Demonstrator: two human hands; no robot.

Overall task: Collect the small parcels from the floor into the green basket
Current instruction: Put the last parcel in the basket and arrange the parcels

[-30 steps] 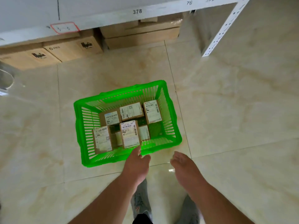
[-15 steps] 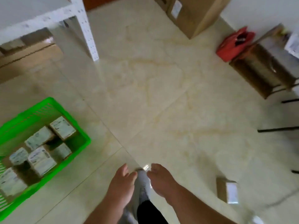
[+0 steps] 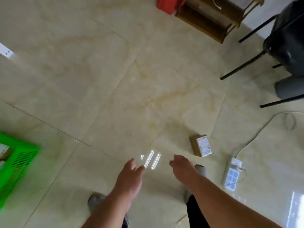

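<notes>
One small brown parcel (image 3: 200, 145) with a white label lies on the tiled floor, right of centre. My right hand (image 3: 182, 168) hangs just left of and below it, fingers relaxed, holding nothing. My left hand (image 3: 131, 176) is further left, also relaxed and empty. The green basket (image 3: 19, 160) shows only partly at the left edge, blurred; a bit of a parcel inside shows at its top left.
A white power strip (image 3: 232, 176) with a cable lies right of the parcel. Black chair legs (image 3: 243, 66) and a dark seat stand at the upper right. A wooden rack (image 3: 205, 18) and a red bag (image 3: 166, 4) sit at the top.
The view has swung right: the basket slid to the left edge and the lone parcel came nearer my right hand. Both hands stayed empty.
</notes>
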